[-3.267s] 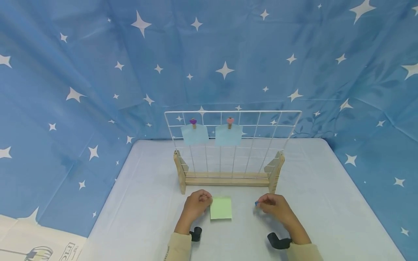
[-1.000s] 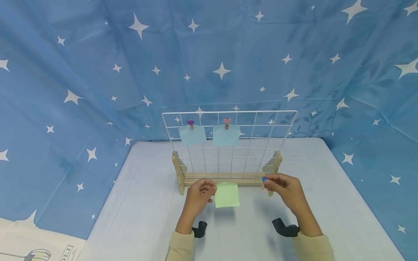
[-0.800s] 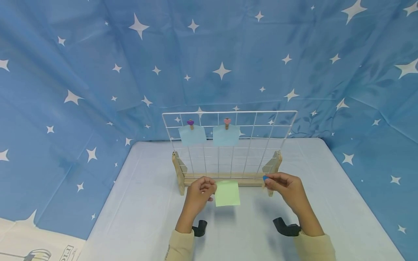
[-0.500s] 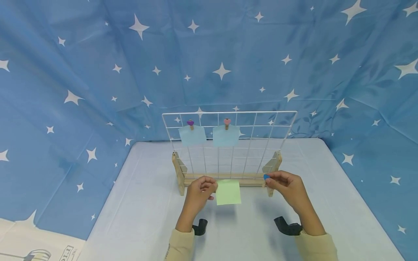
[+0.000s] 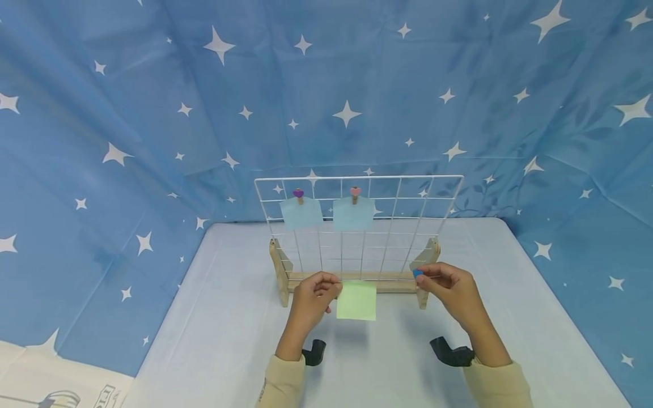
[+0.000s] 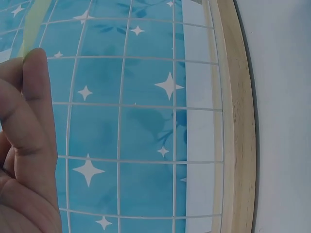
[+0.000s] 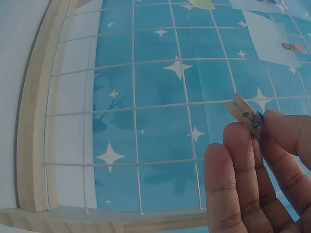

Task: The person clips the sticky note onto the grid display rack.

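Note:
In the head view my left hand (image 5: 314,298) pinches a green sticky note (image 5: 356,300) by its upper left side, holding it above the table in front of the rack's wooden base. The left wrist view shows the note (image 6: 34,22) edge-on between thumb and fingertip. My right hand (image 5: 451,289) holds a small wooden clothespin (image 7: 246,115) with a blue ornament (image 5: 417,273), near the rack's right wooden foot. Its jaws point away from the fingers. Behind both hands stands a white wire grid (image 5: 389,232) in a wooden base (image 5: 352,286).
Two light blue notes hang on the upper grid: a left note (image 5: 301,213) under a purple heart clothespin (image 5: 299,195) and another note (image 5: 353,214) under a pink heart clothespin (image 5: 355,194). White cloth covers the table (image 5: 214,328); a starry blue curtain (image 5: 326,79) rises behind.
The green note has been lifted off the table and moved toward the rack in my left hand. My right hand has moved forward and slightly right with the clothespin.

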The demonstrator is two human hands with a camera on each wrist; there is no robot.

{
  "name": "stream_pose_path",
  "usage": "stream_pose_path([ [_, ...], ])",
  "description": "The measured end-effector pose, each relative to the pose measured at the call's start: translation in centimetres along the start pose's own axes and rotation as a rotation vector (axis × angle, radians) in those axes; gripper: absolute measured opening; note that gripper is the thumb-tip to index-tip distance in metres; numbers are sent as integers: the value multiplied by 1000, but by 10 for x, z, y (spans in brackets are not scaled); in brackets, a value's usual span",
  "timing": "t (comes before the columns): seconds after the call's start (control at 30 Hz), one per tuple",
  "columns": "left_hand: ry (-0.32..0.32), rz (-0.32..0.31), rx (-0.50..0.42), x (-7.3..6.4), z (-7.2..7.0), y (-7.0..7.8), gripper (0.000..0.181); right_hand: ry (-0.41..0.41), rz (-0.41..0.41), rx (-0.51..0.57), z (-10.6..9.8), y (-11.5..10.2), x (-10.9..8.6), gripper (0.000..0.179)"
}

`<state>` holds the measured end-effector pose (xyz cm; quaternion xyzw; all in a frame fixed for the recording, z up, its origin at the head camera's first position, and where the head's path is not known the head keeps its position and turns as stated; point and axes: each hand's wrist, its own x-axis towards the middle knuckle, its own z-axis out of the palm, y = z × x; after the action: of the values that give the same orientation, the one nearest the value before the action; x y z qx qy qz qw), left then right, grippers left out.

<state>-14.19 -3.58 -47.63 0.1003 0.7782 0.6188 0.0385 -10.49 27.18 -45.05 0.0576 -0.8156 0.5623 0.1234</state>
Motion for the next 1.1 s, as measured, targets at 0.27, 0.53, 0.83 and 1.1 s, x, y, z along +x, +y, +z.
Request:
stream_pose_path([
  [0.27,8,14,18,3,3,4,11,21,13,-26,-4,-8,5,22],
  [0.53,31,39,6,6,4,10,14,2,4,-28,-5,-10,8,22],
  [0.83,31,43,0,8,6,18,15,-20,27,-2,-9,-11,10,23],
  [1.1,32,59,4,10,8,21,14,-11,41,-18,-13,-12,11,28],
])
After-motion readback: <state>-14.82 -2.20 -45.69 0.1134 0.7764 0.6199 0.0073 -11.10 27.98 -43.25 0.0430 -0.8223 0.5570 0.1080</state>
